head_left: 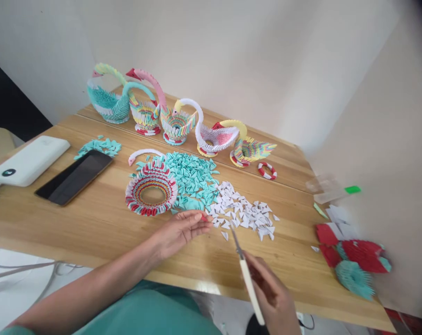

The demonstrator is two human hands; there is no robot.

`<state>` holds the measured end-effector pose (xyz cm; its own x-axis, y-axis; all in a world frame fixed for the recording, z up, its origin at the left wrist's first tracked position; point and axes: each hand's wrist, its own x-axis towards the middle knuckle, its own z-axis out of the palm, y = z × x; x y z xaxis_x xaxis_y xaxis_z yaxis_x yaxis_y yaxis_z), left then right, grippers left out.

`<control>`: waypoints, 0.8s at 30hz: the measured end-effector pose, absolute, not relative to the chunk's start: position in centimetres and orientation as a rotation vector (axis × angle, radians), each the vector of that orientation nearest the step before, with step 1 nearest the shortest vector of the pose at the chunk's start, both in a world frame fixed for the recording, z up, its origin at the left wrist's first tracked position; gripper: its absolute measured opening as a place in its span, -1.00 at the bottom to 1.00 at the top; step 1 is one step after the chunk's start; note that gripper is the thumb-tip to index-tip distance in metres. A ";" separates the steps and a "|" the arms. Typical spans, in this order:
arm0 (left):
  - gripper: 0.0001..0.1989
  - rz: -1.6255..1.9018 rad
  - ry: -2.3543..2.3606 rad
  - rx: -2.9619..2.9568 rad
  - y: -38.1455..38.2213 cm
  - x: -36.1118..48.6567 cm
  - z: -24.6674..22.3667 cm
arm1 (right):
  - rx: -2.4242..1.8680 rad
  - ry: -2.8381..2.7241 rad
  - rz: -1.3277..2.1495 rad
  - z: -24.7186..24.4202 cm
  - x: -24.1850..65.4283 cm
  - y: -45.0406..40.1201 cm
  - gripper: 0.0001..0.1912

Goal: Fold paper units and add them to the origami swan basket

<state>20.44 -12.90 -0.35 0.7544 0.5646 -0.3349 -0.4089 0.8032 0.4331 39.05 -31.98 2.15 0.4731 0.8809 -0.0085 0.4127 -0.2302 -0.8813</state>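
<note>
Between the fingertips of my left hand (186, 228) is a small red folded paper piece (204, 217), partly covered by the fingers. My right hand (272, 293) grips a small knife (247, 284) with a cream handle and a narrow metal blade, tip toward the white pieces and apart from the left hand. A round red, white and teal paper bowl (129, 193) lies beyond my left wrist. Folded teal paper triangles (192, 174) are heaped behind my left fingers, and white paper triangles (251, 214) spread to their right.
Several paper swans (176, 123) line the back of the wooden table (102, 237). A red-and-white ring (267, 170) lies right of them. A phone (75, 177) and white power bank (31, 158) are at left. Red paper pieces (362, 256) and a teal paper ring (353, 278) sit at right.
</note>
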 end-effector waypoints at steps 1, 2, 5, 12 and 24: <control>-0.75 0.547 0.478 0.343 -12.9 20.4 -0.4 | -1.775 -1.208 0.705 2.3 38.3 -31.3 -0.65; -0.76 0.550 0.483 0.340 -12.8 20.4 -0.4 | -1.737 -1.307 0.724 2.4 37.8 -30.7 -0.65; -0.76 0.546 0.495 0.336 -12.7 20.4 -0.4 | -1.705 -1.478 0.710 2.6 37.6 -29.5 -0.62; -0.79 0.540 0.497 0.343 -12.8 20.3 -0.4 | -1.749 -1.505 0.738 2.7 37.5 -29.2 -0.64; -0.87 0.526 0.438 0.360 -12.6 20.2 -0.6 | -1.762 -1.482 0.736 2.8 37.7 -29.3 -0.66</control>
<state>20.25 -12.64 -0.57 0.7771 0.5499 -0.3060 -0.3997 0.8069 0.4349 37.74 -29.29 2.79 0.1802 0.9835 0.0181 0.5797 -0.0913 -0.8097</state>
